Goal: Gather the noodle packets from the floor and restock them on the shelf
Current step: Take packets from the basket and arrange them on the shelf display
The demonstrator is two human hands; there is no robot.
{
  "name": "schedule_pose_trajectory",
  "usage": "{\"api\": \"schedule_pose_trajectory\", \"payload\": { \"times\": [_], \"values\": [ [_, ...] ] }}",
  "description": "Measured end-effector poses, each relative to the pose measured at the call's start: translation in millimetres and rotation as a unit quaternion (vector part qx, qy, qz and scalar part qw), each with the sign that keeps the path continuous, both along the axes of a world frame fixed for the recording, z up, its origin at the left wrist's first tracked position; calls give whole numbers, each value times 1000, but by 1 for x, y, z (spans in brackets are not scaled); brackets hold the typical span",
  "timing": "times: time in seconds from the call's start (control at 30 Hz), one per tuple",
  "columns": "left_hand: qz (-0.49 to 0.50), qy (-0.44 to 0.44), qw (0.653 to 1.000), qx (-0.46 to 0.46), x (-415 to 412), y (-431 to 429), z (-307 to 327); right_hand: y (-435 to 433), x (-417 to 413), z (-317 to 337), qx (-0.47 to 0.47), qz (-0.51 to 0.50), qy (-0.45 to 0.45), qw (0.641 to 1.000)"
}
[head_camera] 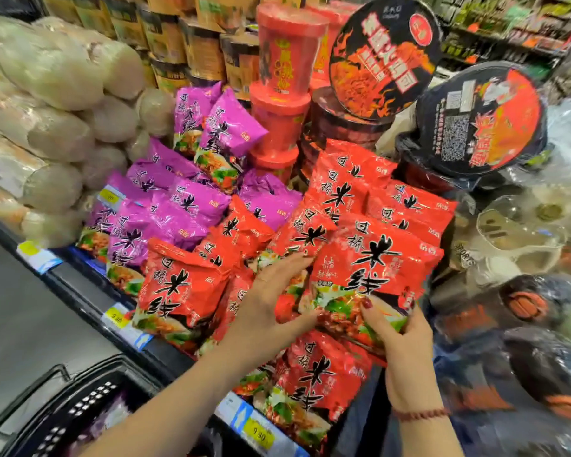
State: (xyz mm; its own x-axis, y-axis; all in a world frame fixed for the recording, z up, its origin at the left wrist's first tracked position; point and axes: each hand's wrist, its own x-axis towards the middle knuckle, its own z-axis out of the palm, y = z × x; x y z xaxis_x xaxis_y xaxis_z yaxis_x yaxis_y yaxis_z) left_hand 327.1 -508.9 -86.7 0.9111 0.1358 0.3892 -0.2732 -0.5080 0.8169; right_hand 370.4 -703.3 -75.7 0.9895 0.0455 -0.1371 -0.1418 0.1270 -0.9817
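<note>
Several red noodle packets (340, 196) lie piled on the shelf (80, 291), with purple noodle packets (168, 209) stacked to their left. My right hand (398, 341) grips the lower edge of one red packet (373, 272) at the front right of the pile, thumb on its face. My left hand (271, 301) reaches in beside it, fingers straight, touching the red packets to its left. Another red packet (314, 380) hangs at the shelf's front edge below my hands.
A black shopping basket (80, 407) sits on the floor at lower left, something purple inside. Red cup noodles (287, 61) and black bowl noodles (383, 57) stand behind the packets. Pale wrapped bundles (47, 103) fill the left. Price tags (257, 433) line the shelf edge.
</note>
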Motion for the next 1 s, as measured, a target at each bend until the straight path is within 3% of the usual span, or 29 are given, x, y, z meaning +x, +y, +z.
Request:
{"api": "schedule_pose_trajectory", "payload": {
  "times": [0.07,0.3,0.5,0.67,0.8,0.9,1.0],
  "values": [
    [46,-25,996,66,12,1,-5,-12,3,-7,20,-35,4,999],
    [84,55,953,287,49,8,-22,-17,13,-29,29,-41,39,998],
    [110,33,964,241,55,12,-28,-12,20,-43,-12,-40,30,999],
    [199,-14,974,106,50,13,-35,-7,23,-48,-16,-50,-3,999],
    [141,29,973,181,57,16,-37,0,20,-54,-102,-78,-46,991],
    [136,28,964,228,58,18,-39,11,13,-56,-193,-165,-89,963],
    [157,-4,948,277,51,18,-39,13,10,-48,-331,-208,-293,873]
  ]
}}
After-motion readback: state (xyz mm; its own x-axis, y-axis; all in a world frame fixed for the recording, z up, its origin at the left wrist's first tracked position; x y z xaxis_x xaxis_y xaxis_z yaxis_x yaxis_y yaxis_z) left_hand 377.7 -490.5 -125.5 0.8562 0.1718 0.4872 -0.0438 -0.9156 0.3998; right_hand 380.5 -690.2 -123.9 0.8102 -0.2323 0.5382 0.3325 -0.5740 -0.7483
